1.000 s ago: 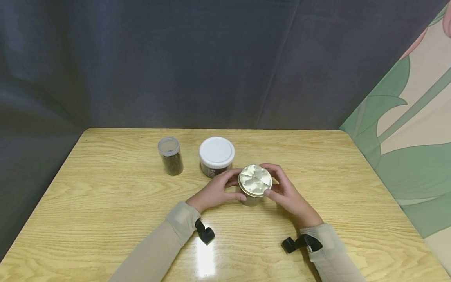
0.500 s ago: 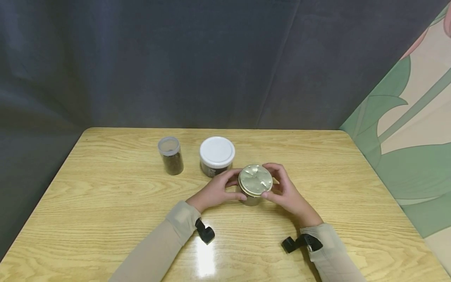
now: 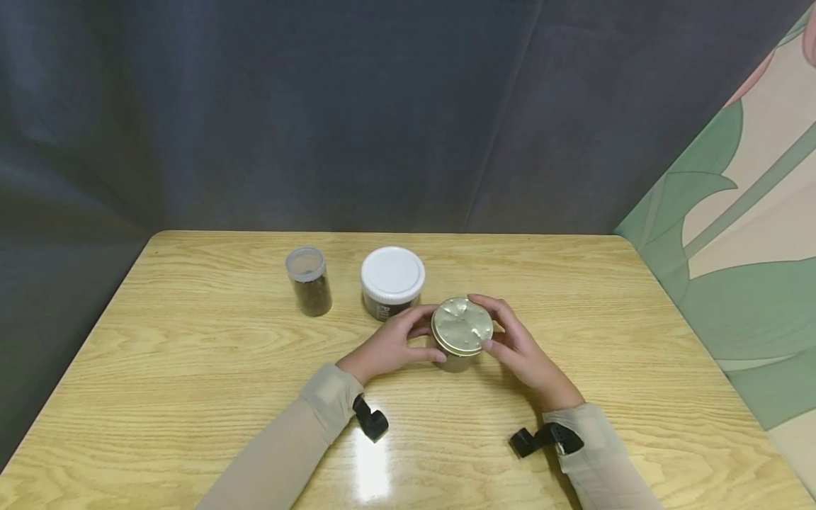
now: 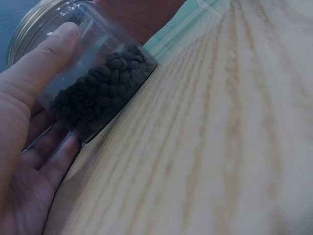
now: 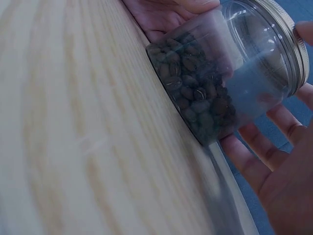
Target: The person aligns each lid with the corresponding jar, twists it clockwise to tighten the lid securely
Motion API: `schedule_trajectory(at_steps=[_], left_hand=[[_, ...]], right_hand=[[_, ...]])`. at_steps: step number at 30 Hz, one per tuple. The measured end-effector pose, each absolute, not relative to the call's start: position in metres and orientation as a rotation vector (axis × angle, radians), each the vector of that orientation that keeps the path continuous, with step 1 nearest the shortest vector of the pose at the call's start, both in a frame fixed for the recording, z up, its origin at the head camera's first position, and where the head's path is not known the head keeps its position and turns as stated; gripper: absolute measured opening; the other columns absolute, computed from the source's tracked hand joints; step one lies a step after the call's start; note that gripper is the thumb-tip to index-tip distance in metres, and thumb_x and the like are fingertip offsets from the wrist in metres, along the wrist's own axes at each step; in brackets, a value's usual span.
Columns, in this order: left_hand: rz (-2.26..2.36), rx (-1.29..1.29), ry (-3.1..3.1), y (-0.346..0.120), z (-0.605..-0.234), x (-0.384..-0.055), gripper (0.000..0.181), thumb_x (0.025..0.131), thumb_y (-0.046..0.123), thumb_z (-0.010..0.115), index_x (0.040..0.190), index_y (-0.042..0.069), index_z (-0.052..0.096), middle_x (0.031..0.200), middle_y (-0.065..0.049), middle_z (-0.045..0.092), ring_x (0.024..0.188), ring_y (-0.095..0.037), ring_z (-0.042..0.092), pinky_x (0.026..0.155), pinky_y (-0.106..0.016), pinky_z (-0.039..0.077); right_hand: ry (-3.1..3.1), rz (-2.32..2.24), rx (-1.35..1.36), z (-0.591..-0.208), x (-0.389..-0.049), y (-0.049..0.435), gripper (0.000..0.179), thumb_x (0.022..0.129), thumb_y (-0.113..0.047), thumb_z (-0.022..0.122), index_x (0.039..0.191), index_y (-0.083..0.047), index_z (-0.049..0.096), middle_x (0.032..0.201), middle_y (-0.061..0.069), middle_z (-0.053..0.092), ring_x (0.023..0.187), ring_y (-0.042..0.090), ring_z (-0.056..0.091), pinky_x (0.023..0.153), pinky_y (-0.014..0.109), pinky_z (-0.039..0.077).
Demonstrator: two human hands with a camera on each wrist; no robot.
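A clear jar [image 3: 455, 363] partly filled with dark coffee beans [image 4: 100, 88] stands upright on the table, capped by a gold metal screw lid [image 3: 462, 324]. From the left, my left hand [image 3: 392, 347] grips the jar's body, its thumb on the near side. My right hand [image 3: 525, 358] curves around the lid from the right, with its thumb at the near rim and a finger at the far rim. In the right wrist view, some right fingers [image 5: 266, 147] reach behind and under the jar's side.
Behind my left hand stands a wide tub with a white lid [image 3: 392, 275], its dark label partly hidden. A narrow clear canister [image 3: 312, 290] with dark contents stands farther left. The wooden table [image 3: 210, 319] ends at a dark curtain [image 3: 382, 120].
My right thumb slid left along the lid's near rim, then back to the right, with its fingers shifting along the far rim. My left hand and the jar stay in place.
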State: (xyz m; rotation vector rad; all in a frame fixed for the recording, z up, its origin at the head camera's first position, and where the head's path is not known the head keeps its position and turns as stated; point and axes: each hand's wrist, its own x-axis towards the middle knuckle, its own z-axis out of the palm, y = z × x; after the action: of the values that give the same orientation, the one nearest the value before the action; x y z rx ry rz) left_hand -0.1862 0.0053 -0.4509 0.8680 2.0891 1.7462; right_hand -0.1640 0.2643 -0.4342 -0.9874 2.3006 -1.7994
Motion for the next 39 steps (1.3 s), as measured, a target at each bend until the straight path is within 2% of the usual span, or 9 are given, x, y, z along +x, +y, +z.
schedule_trajectory(at_steps=[11,15,18,21,26,29,33,39], left_hand=[[1.751,0.882,2.087,0.0056,-0.4518,-0.1864,0.076,0.082,0.004,0.083,0.148,0.000,0.045,0.148,-0.015,0.049,0.131,-0.028,0.056,0.109,-0.023,0.045],[1.753,0.878,2.092,0.0056,-0.4515,-0.1861,0.077,0.082,0.004,0.083,0.148,0.000,0.044,0.149,-0.015,0.049,0.131,-0.028,0.056,0.109,-0.023,0.045],[1.752,0.876,2.090,0.0058,-0.4513,-0.1860,0.077,0.083,0.005,0.083,0.149,-0.001,0.044,0.149,-0.016,0.048,0.131,-0.029,0.056,0.109,-0.023,0.045],[1.746,0.871,2.091,0.0058,-0.4516,-0.1863,0.077,0.083,0.005,0.083,0.149,0.000,0.043,0.149,-0.015,0.048,0.131,-0.028,0.056,0.109,-0.023,0.045],[1.741,0.866,2.093,0.0057,-0.4522,-0.1870,0.077,0.083,0.006,0.084,0.149,0.001,0.044,0.149,-0.014,0.048,0.131,-0.027,0.055,0.109,-0.022,0.045],[1.745,0.871,2.092,0.0056,-0.4517,-0.1866,0.077,0.083,0.005,0.084,0.149,0.000,0.044,0.149,-0.015,0.048,0.132,-0.027,0.055,0.109,-0.023,0.044],[1.751,0.872,2.088,0.0052,-0.4510,-0.1856,0.076,0.083,0.005,0.083,0.149,0.001,0.044,0.149,-0.014,0.048,0.133,-0.026,0.054,0.110,-0.023,0.044],[1.759,0.881,2.079,0.0051,-0.4505,-0.1851,0.077,0.083,0.005,0.083,0.149,0.000,0.043,0.150,-0.015,0.048,0.132,-0.028,0.055,0.110,-0.024,0.045]], right_hand=[[2.392,-1.785,-0.875,-0.4333,-0.1622,0.2636,0.068,0.087,0.008,0.069,0.144,-0.001,0.033,0.136,0.011,0.044,0.121,0.020,0.049,0.095,0.031,0.052],[2.388,-1.799,-0.880,-0.4336,-0.1622,0.2640,0.072,0.086,0.005,0.072,0.145,-0.001,0.032,0.134,0.010,0.045,0.120,0.019,0.050,0.095,0.029,0.051],[2.345,-1.828,-0.957,-0.4343,-0.1631,0.2644,0.071,0.091,0.002,0.068,0.150,0.000,0.029,0.132,0.013,0.045,0.119,0.019,0.051,0.095,0.028,0.053],[2.297,-1.847,-1.024,-0.4344,-0.1637,0.2641,0.066,0.096,0.004,0.057,0.154,0.002,0.026,0.131,0.014,0.046,0.119,0.019,0.050,0.096,0.028,0.053],[2.309,-1.799,-0.993,-0.4330,-0.1626,0.2645,0.062,0.097,0.006,0.049,0.155,-0.001,0.031,0.147,0.008,0.043,0.130,0.018,0.043,0.100,0.027,0.050],[2.303,-1.795,-0.964,-0.4329,-0.1626,0.2650,0.061,0.096,0.007,0.053,0.154,-0.001,0.033,0.150,0.008,0.041,0.132,0.019,0.042,0.101,0.029,0.050],[2.299,-1.816,-0.932,-0.4342,-0.1635,0.2651,0.064,0.092,0.009,0.061,0.149,0.000,0.033,0.144,0.011,0.042,0.127,0.021,0.045,0.100,0.029,0.051],[2.370,-1.801,-0.886,-0.4362,-0.1636,0.2655,0.068,0.087,0.008,0.069,0.144,-0.001,0.032,0.137,0.009,0.044,0.119,0.020,0.048,0.093,0.030,0.052]])
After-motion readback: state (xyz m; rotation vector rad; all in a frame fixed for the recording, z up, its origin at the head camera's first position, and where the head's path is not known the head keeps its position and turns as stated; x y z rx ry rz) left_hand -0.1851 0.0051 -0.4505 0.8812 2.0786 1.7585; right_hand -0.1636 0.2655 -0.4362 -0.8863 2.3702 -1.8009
